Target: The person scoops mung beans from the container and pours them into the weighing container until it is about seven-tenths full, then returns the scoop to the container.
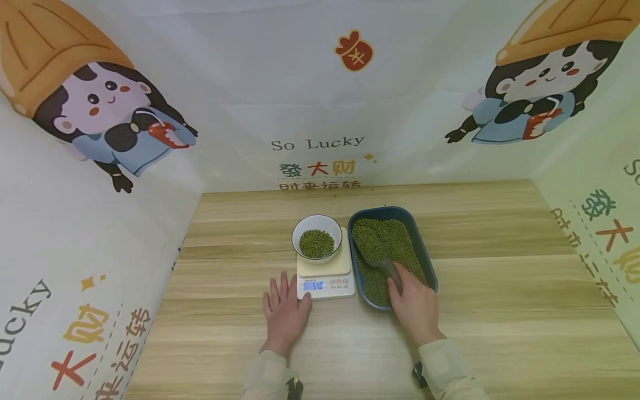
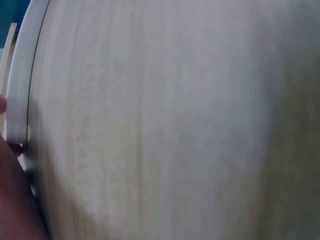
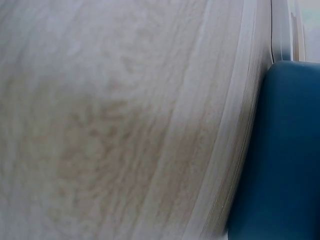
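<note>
In the head view my right hand (image 1: pixel 416 304) grips the handle of a dark grey scoop (image 1: pixel 385 263). The scoop's bowl is heaped with mung beans and lies over the beans (image 1: pixel 400 239) in a dark blue tub (image 1: pixel 430 269). My left hand (image 1: pixel 287 314) lies with fingers spread beside a white kitchen scale (image 1: pixel 327 289), its thumb at the scale's front left corner. A white bowl (image 1: pixel 301 253) with a dark rim stands on the scale and holds some mung beans. The display (image 1: pixel 315 286) seems to read 54.0.
The scale and tub stand side by side on a wood-grain table (image 1: pixel 235 266). Printed cloth walls (image 1: pixel 240 83) enclose the table at the back and both sides. In the right wrist view, the tub's outer wall (image 3: pixel 285 150) fills the right edge.
</note>
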Demonstrator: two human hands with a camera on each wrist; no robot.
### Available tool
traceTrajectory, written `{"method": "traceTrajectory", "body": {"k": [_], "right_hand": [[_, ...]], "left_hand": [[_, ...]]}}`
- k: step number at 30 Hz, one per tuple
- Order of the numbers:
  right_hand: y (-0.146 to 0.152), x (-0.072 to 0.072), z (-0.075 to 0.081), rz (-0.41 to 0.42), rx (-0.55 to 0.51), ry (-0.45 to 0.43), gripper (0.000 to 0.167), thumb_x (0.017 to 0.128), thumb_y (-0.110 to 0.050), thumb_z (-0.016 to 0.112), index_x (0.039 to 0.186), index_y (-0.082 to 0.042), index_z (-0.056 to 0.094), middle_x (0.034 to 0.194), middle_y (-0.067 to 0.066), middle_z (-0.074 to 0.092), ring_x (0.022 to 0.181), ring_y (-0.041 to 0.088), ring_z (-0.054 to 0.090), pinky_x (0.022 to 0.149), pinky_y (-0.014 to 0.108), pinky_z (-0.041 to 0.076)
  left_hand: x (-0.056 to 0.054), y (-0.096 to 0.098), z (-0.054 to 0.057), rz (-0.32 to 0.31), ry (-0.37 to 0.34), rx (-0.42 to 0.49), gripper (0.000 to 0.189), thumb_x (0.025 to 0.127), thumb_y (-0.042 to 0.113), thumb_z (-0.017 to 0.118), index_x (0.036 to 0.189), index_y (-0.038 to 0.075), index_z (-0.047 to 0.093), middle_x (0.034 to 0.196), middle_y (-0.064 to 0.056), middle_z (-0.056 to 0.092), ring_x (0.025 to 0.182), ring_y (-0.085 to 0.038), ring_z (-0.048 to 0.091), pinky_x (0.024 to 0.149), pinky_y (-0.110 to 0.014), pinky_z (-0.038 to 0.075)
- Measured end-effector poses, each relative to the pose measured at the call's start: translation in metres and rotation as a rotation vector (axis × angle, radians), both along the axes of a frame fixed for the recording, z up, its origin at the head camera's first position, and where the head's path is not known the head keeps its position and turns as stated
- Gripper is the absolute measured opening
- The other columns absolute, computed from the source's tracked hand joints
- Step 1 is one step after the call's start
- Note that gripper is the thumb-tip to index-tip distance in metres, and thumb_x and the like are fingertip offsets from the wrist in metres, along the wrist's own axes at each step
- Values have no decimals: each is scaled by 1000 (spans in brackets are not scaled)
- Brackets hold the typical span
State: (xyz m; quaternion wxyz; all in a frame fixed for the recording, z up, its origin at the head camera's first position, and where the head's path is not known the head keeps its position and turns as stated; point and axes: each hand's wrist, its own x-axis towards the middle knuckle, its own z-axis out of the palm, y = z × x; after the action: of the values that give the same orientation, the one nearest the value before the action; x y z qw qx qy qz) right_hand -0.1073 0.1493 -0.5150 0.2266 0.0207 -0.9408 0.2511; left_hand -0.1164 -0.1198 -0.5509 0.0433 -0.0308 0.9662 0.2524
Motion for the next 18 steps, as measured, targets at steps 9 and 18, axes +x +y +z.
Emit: {"method": "traceTrajectory", "body": {"k": [9,18], "right_hand": [[1,-1,1,-5,-4,-5,36,81,-23,59,114,-7,59,89,12,67,50,17,56,39,26,38],[0,0,2,-3,-14,-24,37,82,-24,60,115,-7,58,90,13,67,52,19,58,40,26,39]], "left_hand": [[-1,1,0,0,5,-6,59,93,49,25,143,17,20,150,-5,0,133,-27,-14,103,-50,-11],[-1,0,-3,6,8,-5,60,93,50,25,143,18,21,150,-4,0,133,-28,-13,103,-50,-12]]}}
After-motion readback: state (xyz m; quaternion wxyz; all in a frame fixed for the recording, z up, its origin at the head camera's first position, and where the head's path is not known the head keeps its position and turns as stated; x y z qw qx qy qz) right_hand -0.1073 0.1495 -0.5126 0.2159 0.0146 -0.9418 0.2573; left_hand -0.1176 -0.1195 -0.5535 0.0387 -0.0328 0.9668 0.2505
